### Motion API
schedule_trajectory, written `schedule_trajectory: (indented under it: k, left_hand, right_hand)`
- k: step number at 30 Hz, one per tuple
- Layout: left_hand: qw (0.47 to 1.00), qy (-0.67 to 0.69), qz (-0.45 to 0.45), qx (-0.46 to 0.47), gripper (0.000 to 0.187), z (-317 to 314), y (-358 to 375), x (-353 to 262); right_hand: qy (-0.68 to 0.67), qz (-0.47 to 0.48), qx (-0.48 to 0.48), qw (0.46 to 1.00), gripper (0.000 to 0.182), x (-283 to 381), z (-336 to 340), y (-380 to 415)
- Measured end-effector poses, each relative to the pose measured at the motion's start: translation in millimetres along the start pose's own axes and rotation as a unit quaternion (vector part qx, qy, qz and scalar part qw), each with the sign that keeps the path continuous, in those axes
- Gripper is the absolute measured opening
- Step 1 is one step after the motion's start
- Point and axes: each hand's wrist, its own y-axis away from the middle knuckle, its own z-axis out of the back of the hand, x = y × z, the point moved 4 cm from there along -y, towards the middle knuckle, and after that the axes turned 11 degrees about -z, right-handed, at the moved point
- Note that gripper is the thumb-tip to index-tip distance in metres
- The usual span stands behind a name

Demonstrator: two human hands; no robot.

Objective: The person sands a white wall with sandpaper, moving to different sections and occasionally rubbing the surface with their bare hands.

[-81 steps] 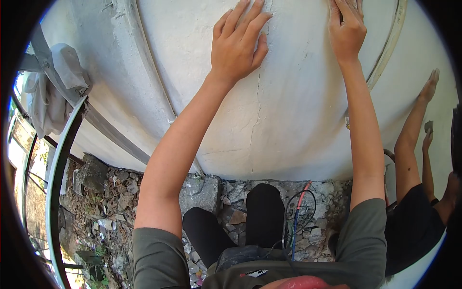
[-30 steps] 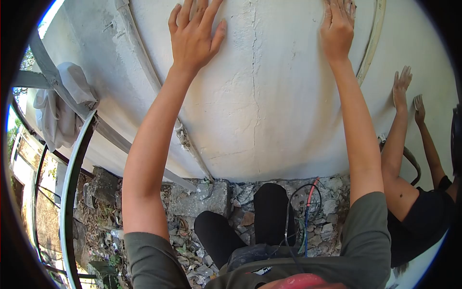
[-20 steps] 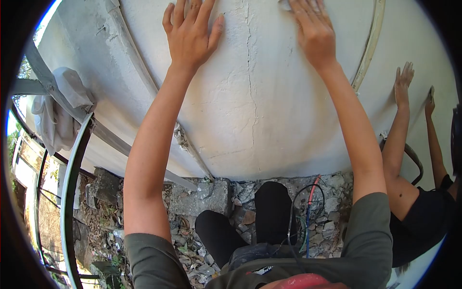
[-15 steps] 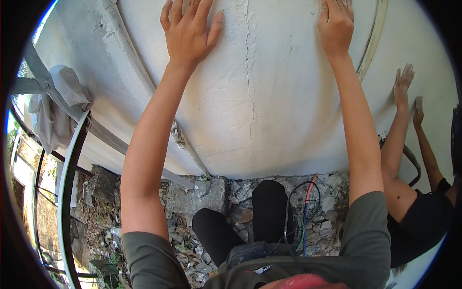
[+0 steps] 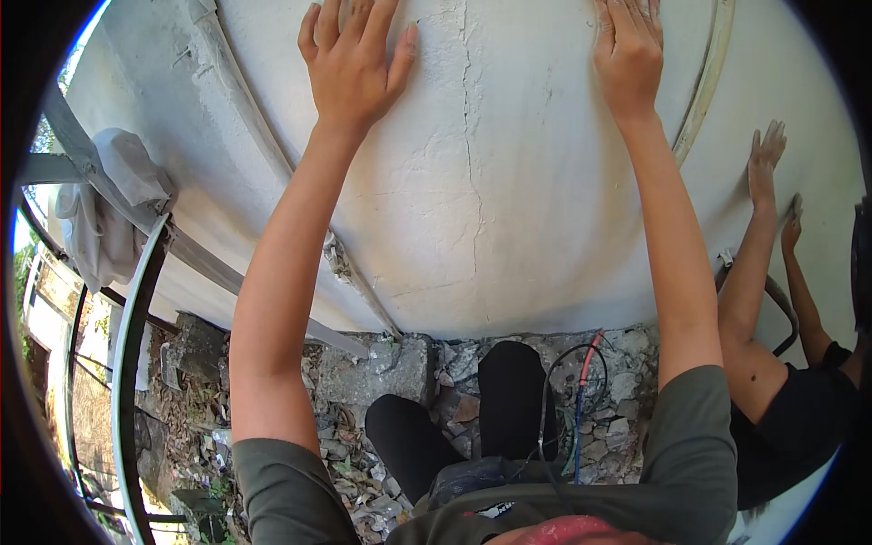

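Note:
My left hand (image 5: 352, 73) rests on the white wall (image 5: 545, 209), fingers spread and thumb apart, holding nothing. To the right, my right hand (image 5: 629, 64) is against the same wall with its fingers bent and pressed together. The top edge of the view cuts off its fingertips, and whatever may be under them is hidden. White dust shows on its fingers. Between my two hands, a thin jagged crack (image 5: 469, 145) runs down the wall through rough, patchy plaster.
Another person's hands (image 5: 768, 154) are on the wall at the right. Pale pipes (image 5: 247, 100) run along the wall. A metal railing (image 5: 132, 363) and grey cloth (image 5: 118, 209) stand at the left. Rubble (image 5: 363, 463), a concrete block (image 5: 386, 368) and cables (image 5: 579, 409) lie around my knees.
My right hand has shifted slightly to the left and down on the wall. My left hand stays nearly in place, a little further left. The other person's far hand has turned slightly.

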Motion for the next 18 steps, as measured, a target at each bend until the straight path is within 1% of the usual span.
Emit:
schedule_trajectory:
  k: [2, 3, 5, 6, 8, 9, 11, 12, 13, 15, 16, 17, 18]
  left_hand:
    - [1.0, 0.0, -0.001, -0.003, 0.058, -1, 1, 0]
    - [1.0, -0.004, -0.002, -0.003, 0.057, -1, 1, 0]
    - [1.0, -0.008, -0.003, -0.004, 0.057, 1, 2, 0]
    - [1.0, -0.007, -0.002, 0.0, 0.057, 2, 3, 0]
    - [1.0, -0.008, -0.004, 0.0, 0.057, 3, 1, 1]
    - [1.0, -0.004, -0.004, 0.0, 0.057, 3, 2, 1]
    - [1.0, 0.0, -0.004, 0.002, 0.057, 2, 2, 2]
    - [1.0, 0.002, -0.004, -0.001, 0.056, 1, 3, 1]
    - [1.0, 0.003, -0.003, -0.005, 0.056, 1, 3, 1]
    - [1.0, 0.005, -0.001, -0.006, 0.056, -1, 2, 0]
    - [1.0, 0.007, -0.001, -0.008, 0.056, -1, 2, 0]
    - [1.0, 0.004, 0.001, -0.01, 0.056, 0, 1, 0]
    - [1.0, 0.004, 0.0, -0.009, 0.056, 1, 1, 0]
  right_hand:
    - [-0.006, -0.034, -0.032, 0.999, 0.04, 15, -5, 9]
    - [-0.007, -0.032, -0.032, 0.999, 0.04, 24, -12, 21]
    - [-0.066, 0.006, -0.007, 0.998, 0.043, 41, -23, 54]
    - [-0.066, 0.007, -0.009, 0.998, 0.043, 44, -20, 65]
    - [-0.086, 0.092, 0.077, 0.989, 0.044, 55, -17, 79]
    - [-0.086, 0.092, 0.074, 0.989, 0.044, 50, -15, 72]
    - [-0.033, 0.117, 0.072, 0.99, 0.044, 27, -7, 48]
    - [-0.04, 0.096, 0.048, 0.993, 0.048, 13, -6, 36]
    - [-0.039, 0.097, 0.049, 0.993, 0.048, 13, -3, 26]
    - [-0.024, -0.014, 0.015, 1.0, 0.039, 5, 0, 7]
    - [-0.019, -0.03, -0.004, 0.999, 0.038, 14, -1, 7]
    - [-0.021, -0.027, -0.006, 0.999, 0.038, 25, -8, 15]
    - [-0.037, -0.036, -0.021, 0.998, 0.042, 34, -17, 29]
